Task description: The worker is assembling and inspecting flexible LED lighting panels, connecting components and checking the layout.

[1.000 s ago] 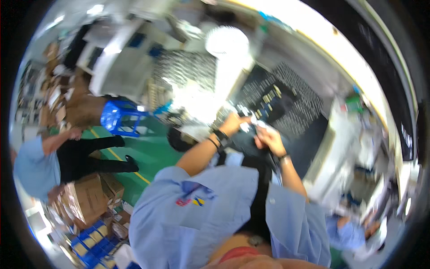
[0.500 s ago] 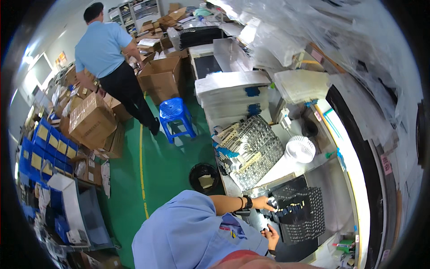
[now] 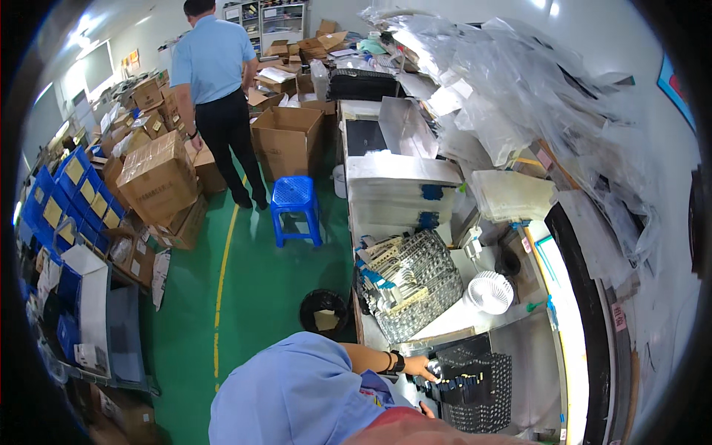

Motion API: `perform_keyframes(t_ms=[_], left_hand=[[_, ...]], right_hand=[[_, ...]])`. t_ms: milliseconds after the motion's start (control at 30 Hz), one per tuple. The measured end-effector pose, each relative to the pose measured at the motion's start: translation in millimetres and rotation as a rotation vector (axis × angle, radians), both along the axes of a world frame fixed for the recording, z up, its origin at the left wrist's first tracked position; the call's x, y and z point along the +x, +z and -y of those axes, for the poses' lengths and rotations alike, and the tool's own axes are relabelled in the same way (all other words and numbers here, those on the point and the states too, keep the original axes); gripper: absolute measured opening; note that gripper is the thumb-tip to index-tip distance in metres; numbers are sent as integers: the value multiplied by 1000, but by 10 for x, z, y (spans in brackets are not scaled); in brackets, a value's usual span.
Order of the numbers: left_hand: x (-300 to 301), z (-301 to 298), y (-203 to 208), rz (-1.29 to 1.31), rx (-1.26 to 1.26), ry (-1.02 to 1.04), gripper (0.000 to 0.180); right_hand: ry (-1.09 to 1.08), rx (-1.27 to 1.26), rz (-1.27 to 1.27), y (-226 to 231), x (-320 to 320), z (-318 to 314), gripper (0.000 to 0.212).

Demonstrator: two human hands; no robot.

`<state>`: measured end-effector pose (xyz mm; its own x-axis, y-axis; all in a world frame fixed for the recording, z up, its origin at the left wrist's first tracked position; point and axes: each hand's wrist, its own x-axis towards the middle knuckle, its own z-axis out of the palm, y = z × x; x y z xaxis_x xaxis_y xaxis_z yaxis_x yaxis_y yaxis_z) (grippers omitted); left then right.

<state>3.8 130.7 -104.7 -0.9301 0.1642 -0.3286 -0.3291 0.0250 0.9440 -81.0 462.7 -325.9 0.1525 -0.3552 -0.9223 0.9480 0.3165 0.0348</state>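
My left hand (image 3: pixel 420 368), with dark bands on its wrist, reaches over the bench. Its fingers bend together at the left end of a row of small dark parts with pale tips (image 3: pixel 461 383). What lies between them is too small to make out. That row rests on a black sheet with a pattern of small light marks (image 3: pixel 486 404). Lower down, only a bit of my right hand (image 3: pixel 426 410) shows beside the sheet's near left edge. My own body covers the rest of it, so its grip is hidden.
A slanted stack of patterned panels (image 3: pixel 423 282) and a white ribbed round object (image 3: pixel 490 292) occupy the bench beyond. On the green floor stand a black bin (image 3: pixel 323 311), a blue stool (image 3: pixel 294 208) and cardboard boxes (image 3: pixel 288 144). A person in a light blue shirt (image 3: pixel 215 63) stands near the boxes.
My view has shifted, so the bench sits lower and farther left. Less of my right hand shows. The other person has stepped farther away. My left hand stays at the row of dark parts.
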Motion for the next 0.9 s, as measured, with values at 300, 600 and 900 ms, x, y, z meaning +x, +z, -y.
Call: perform_keyframes(t_ms=[300,600,900], left_hand=[[-28,-31,-234,-102,53,66,51],[-77,2,-338,-12,-21,37,40],[-28,37,-168,1,40,39,39]], right_hand=[[205,-225,-1040,807,913,199,44],[50,-168,-982,1021,946,235,39],[-82,-103,-1041,1899,1014,817,32]])
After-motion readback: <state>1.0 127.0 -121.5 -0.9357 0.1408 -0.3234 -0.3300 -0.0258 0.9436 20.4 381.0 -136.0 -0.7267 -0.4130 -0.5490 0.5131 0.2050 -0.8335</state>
